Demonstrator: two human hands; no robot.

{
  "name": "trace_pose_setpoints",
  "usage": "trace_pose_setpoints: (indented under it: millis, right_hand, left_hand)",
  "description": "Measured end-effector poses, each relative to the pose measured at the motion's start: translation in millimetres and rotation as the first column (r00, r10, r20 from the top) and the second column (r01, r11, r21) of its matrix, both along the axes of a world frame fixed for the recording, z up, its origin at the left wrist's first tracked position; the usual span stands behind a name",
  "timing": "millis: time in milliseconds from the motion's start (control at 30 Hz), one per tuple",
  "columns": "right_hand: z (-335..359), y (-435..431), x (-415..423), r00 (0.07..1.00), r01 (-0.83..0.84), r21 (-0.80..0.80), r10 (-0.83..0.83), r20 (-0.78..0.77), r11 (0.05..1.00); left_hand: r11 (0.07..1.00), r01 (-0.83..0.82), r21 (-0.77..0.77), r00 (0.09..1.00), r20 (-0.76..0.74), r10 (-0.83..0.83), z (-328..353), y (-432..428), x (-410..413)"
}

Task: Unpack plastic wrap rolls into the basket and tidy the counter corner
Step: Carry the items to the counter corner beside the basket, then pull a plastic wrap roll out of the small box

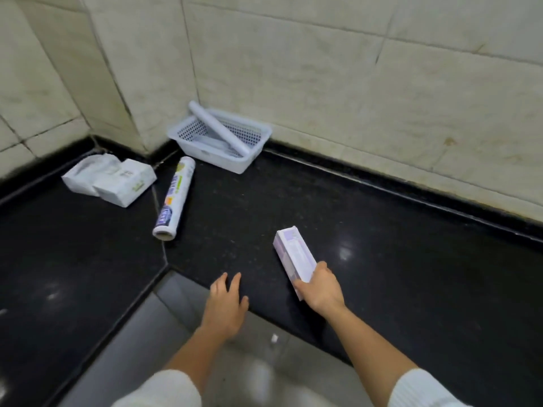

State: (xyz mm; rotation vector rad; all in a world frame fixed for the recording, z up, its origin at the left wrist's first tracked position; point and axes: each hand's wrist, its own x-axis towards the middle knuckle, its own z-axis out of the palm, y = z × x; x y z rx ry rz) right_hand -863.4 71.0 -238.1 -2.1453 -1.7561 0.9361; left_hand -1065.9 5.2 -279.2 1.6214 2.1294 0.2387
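A white perforated basket (182, 136) stands in the counter corner against the tiled wall. One plain white roll (217, 127) leans across it, sticking out over the back rim. A printed plastic wrap roll (174, 195) lies on the black counter in front of the basket's left side. My right hand (321, 286) grips the near end of a long purple-and-white box (292, 254) that rests on the counter. My left hand (226, 304) hovers at the counter's front edge, fingers spread, holding nothing.
Two white tissue packs (111, 179) lie at the left near the wall. The black counter (382, 245) bends at an angle around a grey tiled floor (164, 333) below. A small white scrap (274, 338) lies on the floor.
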Motion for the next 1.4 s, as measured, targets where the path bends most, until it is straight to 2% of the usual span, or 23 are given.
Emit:
trace_pose_setpoints:
  millis: [133,300,567,667,767,833,900,933,1000,1067,1133,1200,1300,1400]
  right_hand:
    - [-0.7,16.9,-82.7,0.997,-0.07,-0.008,0.07,0.008,0.997]
    - [-1.4,53.6,-144.6,0.993,-0.116,0.012,0.116,0.035,0.993]
    - [-4.7,134.9,-197.4,0.984,-0.173,0.028,0.172,0.043,0.985]
    - [-1.9,158.2,-210.2,0.982,-0.19,0.035,0.19,-0.007,0.981]
    - [5.5,173.7,-220.3,0.976,-0.202,0.068,0.207,-0.064,0.977]
    - [12.2,179.4,-226.6,0.967,-0.193,0.103,0.207,-0.148,0.976]
    - [22.2,181.3,-233.2,0.94,-0.166,0.135,0.198,-0.276,0.977]
    - [28.1,181.0,-237.1,0.92,-0.147,0.151,0.191,-0.343,0.978]
    - [40.1,177.3,-246.1,0.868,-0.123,0.185,0.196,-0.455,0.975]
    - [50.0,172.0,-254.0,0.792,-0.163,0.228,0.265,-0.549,0.96]
    - [58.7,169.2,-256.8,0.706,-0.25,0.242,0.348,-0.617,0.937]
    - [67.5,173.1,-253.7,0.674,-0.318,0.234,0.393,-0.626,0.919]
    - [83.5,190.0,-245.6,0.689,-0.241,0.257,0.352,-0.634,0.936]
    - [112.4,215.6,-242.9,0.67,-0.127,0.293,0.3,-0.679,0.948]
  left_hand:
    - [0.989,-0.14,0.042,0.99,0.018,0.139,15.4,10.5,-86.6]
    - [0.937,-0.339,0.084,0.938,0.103,0.33,21.8,32.2,-156.7]
    - [0.842,-0.538,0.043,0.827,0.219,0.518,12.6,85.1,-222.5]
    - [0.81,-0.586,0.024,0.791,0.232,0.566,14.0,102.1,-237.7]
    - [0.754,-0.657,0.004,0.716,0.315,0.623,26.0,126.3,-246.9]
    - [0.754,-0.652,0.08,0.723,0.365,0.587,38.5,146.4,-247.4]
    - [0.798,-0.583,0.153,0.758,0.457,0.466,55.9,167.5,-240.5]
    - [0.83,-0.539,0.146,0.744,0.544,0.388,65.9,177.8,-234.3]
    - [0.915,-0.402,0.032,0.629,0.736,0.251,87.4,194.3,-219.8]
    - [0.969,-0.234,-0.083,0.483,0.855,0.19,103.7,205.9,-207.5]
    - [0.97,-0.203,-0.132,0.395,0.896,0.205,108.9,213.7,-205.1]
    - [0.963,-0.24,-0.124,0.342,0.918,0.203,107.3,217.8,-211.1]
    - [0.975,-0.217,-0.044,0.346,0.931,0.119,102.4,220.5,-221.7]
    - [0.977,-0.2,0.073,0.466,0.884,0.029,103.8,220.7,-228.6]
